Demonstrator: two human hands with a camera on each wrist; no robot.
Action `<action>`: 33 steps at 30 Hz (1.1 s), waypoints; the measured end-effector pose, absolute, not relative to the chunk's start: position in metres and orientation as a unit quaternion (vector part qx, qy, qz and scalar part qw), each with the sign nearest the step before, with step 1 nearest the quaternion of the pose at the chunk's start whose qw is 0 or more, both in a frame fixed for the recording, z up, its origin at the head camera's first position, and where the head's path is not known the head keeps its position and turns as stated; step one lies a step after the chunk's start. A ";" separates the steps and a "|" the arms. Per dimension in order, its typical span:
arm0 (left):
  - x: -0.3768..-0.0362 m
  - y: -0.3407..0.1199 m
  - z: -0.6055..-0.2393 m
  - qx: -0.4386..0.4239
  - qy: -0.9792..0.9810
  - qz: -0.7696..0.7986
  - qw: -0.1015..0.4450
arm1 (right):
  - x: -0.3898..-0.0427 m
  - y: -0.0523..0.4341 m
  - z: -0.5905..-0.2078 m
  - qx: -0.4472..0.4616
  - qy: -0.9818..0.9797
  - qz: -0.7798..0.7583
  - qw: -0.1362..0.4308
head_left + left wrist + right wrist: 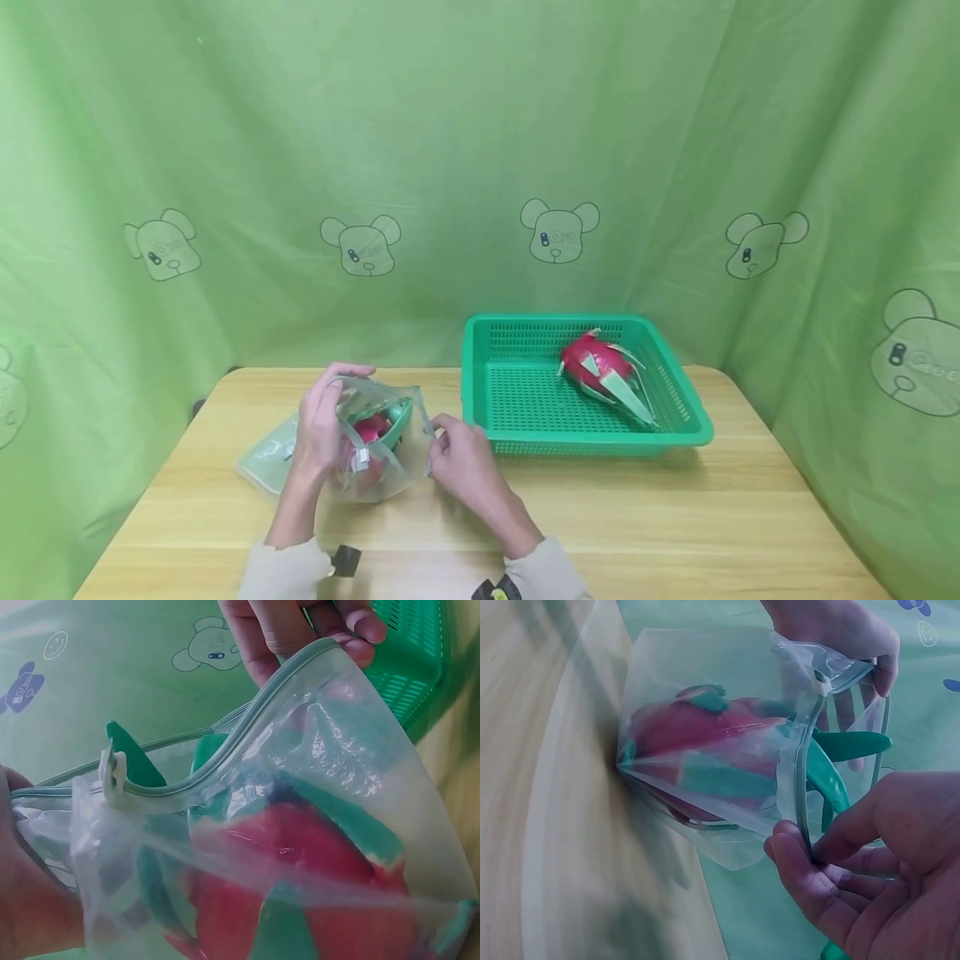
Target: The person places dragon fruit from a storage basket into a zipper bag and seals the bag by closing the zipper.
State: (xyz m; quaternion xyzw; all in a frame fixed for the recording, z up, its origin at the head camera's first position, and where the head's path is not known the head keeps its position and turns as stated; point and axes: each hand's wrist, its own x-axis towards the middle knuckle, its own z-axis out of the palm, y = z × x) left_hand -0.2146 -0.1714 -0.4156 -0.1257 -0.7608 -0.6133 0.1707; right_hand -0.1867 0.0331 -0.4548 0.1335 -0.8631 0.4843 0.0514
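A flat empty bag [264, 460] lay on the worktop [675, 533] just left of the left hand [321, 425]. That hand's grip was clamped on the left side of a clear zip bag [382, 450], which stood between both hands with a red fruit [371, 429] inside. The right hand [461, 454] pinched the bag's right rim. Only the left wrist view showed the white slider [112, 776] on the zip; only the right wrist view showed green leaf tips [847, 746] poking from the mouth. Right of the right hand, a green basket [480, 392] held a second fruit [596, 367], seen whole only from the head.
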 end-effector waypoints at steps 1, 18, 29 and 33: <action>-0.214 -0.171 -0.415 -0.127 -0.761 -0.612 0.172 | -0.187 0.034 -0.453 0.132 -0.863 0.485 0.051; -0.207 -0.170 -0.406 -0.141 -0.751 -0.618 0.184 | -0.184 0.037 -0.442 0.124 -0.867 0.478 0.072; -0.206 -0.168 -0.405 -0.138 -0.719 -0.652 0.196 | -0.184 0.033 -0.439 0.140 -0.856 0.486 0.105; -0.205 -0.167 -0.406 -0.135 -0.699 -0.673 0.199 | -0.185 0.032 -0.438 0.137 -0.849 0.497 0.113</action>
